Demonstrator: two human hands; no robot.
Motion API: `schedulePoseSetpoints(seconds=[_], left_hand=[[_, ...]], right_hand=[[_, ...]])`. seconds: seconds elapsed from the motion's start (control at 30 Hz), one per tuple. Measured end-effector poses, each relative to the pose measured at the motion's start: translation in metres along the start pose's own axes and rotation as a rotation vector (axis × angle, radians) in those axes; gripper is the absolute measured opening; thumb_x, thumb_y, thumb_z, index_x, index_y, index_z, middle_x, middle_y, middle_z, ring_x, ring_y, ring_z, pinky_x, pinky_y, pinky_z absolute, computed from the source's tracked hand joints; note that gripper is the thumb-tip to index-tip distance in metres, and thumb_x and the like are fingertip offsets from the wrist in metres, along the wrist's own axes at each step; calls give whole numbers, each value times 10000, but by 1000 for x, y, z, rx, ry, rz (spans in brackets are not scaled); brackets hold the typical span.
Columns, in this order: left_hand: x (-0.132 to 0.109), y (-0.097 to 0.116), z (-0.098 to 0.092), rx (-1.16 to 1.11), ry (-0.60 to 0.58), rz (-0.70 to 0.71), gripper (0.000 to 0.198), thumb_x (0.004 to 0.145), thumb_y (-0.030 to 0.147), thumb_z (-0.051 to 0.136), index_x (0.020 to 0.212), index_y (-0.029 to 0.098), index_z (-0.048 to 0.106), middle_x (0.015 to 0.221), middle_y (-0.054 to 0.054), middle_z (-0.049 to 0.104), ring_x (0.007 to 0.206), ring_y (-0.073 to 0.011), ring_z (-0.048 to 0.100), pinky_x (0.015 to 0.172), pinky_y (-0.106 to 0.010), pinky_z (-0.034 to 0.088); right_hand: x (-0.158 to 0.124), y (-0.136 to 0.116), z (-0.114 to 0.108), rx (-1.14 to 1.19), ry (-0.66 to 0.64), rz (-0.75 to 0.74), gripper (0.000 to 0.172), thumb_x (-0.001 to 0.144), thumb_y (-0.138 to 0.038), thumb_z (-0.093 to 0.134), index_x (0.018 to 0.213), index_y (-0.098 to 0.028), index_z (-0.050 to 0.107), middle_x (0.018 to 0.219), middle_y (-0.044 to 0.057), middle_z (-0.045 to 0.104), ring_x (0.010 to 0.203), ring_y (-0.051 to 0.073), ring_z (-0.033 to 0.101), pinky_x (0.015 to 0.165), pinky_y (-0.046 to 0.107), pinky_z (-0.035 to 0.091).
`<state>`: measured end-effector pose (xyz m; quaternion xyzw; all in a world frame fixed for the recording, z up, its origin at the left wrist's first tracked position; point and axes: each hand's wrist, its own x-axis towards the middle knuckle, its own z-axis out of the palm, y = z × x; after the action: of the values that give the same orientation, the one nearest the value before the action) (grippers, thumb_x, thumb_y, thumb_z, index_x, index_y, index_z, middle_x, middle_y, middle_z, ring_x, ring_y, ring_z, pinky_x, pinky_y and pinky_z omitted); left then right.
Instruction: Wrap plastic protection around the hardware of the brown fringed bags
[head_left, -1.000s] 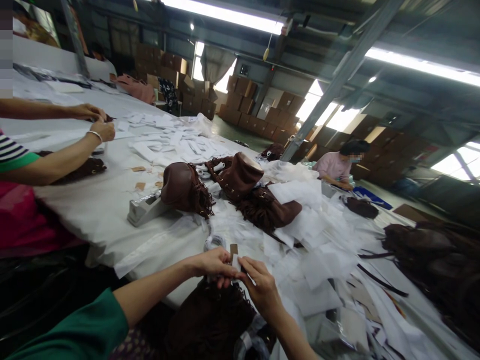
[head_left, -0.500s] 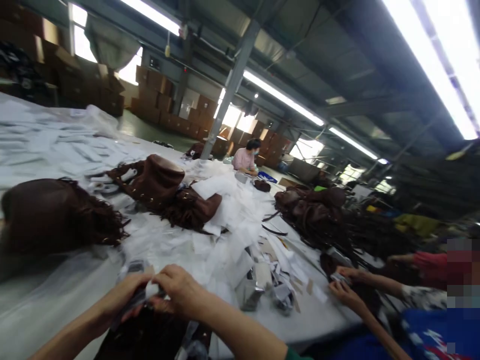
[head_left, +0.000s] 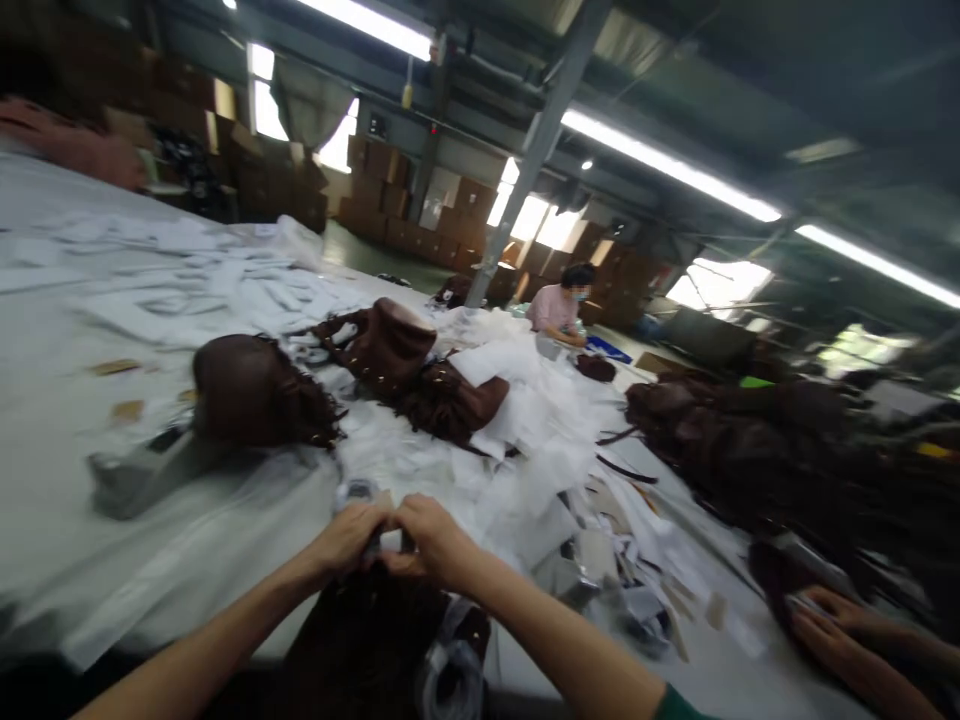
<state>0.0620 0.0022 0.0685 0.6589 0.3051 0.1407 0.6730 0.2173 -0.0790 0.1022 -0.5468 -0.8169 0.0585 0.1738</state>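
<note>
My left hand [head_left: 346, 535] and my right hand [head_left: 431, 540] meet at the near edge of the white table [head_left: 45, 440]. Both are closed, pinching a small pale piece [head_left: 388, 540] between their fingertips; what it is I cannot make out. Right under them lies a dark brown fringed bag [head_left: 375, 640], partly off the table edge, with a clear plastic wrap [head_left: 450, 680] beside it. A roll of tape [head_left: 356, 492] sits just beyond my left fingers.
Brown fringed bags [head_left: 255, 390] [head_left: 390, 345] and white paper sheets [head_left: 525, 420] cover the table's middle. A grey tape dispenser [head_left: 142, 475] lies at left. More dark bags [head_left: 735, 440] pile at right. Another person's hands [head_left: 832, 620] work at lower right; a seated person [head_left: 559, 310] is far off.
The view swung back to the left and blurred. My hands stayed joined over the bag, drawn closer together on the small piece. The neighbour's hands slid toward the right edge.
</note>
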Motion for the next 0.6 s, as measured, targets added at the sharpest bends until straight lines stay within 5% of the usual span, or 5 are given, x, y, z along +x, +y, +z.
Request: schedulePoseSetpoints(seconds=[0.2,0.33,0.53,0.6], left_hand=[[-11,13,-19,18,-210,84,114,682,264,558,671,151,548,530,53,419,457,-79,344,436,-204,227],[-11,9,-19,83,-169,147,161,721,299,545,697,141,566,526,57,401,472,-85,342,454,-213,231],[-10,6,-10,142,-89,267,150,730,277,536,653,148,545,571,51,392,535,-91,344,499,-213,249],[-11,7,-6,200,-62,286,134,727,251,528,637,152,537,568,50,397,544,-94,351,507,-212,253]], right_hand=[[1,2,9,100,60,34,170,770,-261,684,909,-181,627,926,64,597,839,182,559,746,303,441],[0,-1,5,195,63,84,198,741,-238,706,920,-186,637,926,60,620,864,189,581,787,324,456],[15,4,-19,548,69,296,597,815,-242,607,1359,-183,367,927,36,678,775,135,624,720,275,495],[20,1,-23,517,50,304,503,774,-220,636,1260,-189,508,875,17,688,715,127,617,652,243,487]])
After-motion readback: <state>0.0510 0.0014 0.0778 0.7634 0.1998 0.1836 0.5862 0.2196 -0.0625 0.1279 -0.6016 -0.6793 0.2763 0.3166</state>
